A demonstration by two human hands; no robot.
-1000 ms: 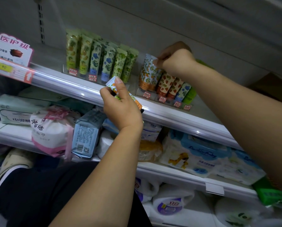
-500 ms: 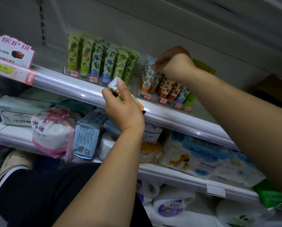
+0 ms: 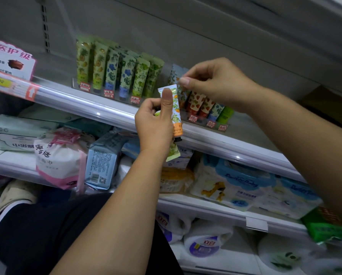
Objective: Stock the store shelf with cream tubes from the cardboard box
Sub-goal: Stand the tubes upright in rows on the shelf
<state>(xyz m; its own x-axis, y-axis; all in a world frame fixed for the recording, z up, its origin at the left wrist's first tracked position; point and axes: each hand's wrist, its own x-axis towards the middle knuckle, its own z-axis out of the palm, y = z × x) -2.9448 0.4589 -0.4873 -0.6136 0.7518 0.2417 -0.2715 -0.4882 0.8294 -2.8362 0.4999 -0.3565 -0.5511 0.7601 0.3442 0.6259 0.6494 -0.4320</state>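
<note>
While the left hand (image 3: 154, 126) clamps the orange cream tube (image 3: 176, 112) upright, thumb flat along its front, a second tube (image 3: 173, 151) pokes out below the palm. Right hand (image 3: 215, 82) hovers at the crimped top, fingers curled, thumb to forefinger; whether it pinches the crimp I cannot tell. Both tubes are just in front of the shelf (image 3: 106, 114) and its row of tubes (image 3: 202, 104). Judged: light, soft-walled, glossy, likely slippery. Best held at the stiff crimp or near the cap.
</note>
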